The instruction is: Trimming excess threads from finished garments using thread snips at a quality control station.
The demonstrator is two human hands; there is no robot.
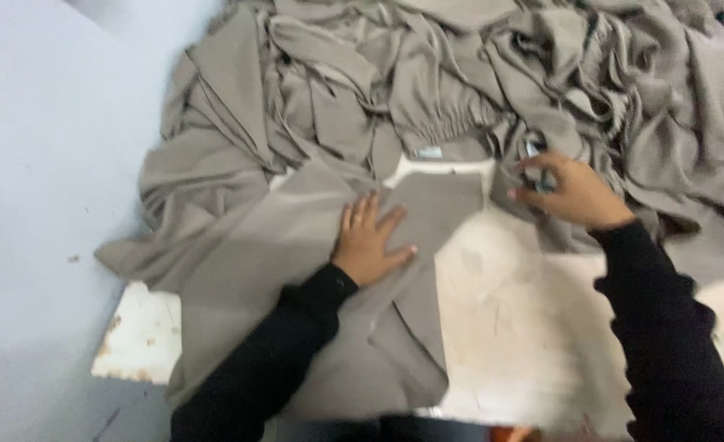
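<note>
1. Far left: pale grey-blue floor, w/ a few small dark specks.
2. Worn white worktop; its chipped lower-left corner pokes out from under the cloth, bare patch at centre-right.
3. Flat taupe fabric piece spread over the worktop's left half, lower edge folded near the front edge.
4. Small pale label, rectangular, whitish-blue, sits at the gathered edge of a garment just above the flat piece, top-centre. Print too blurred to tell.
5. Left hand: open, fingers spread, palm flat down on the flat taupe fabric piece, centre of view. Holds nothing, just presses. Black sleeve.
6. Right hand: fingers curled, partly closed, pinching at the cloth at the edge of the heap; a small dark-and-light object at the fingertips, too blurred to ID. Black sleeve too.
7. Behind & right: big crumpled heap of taupe garments, same colour, piled across the whole back, spilling onto the worktop by the right hand.
</note>
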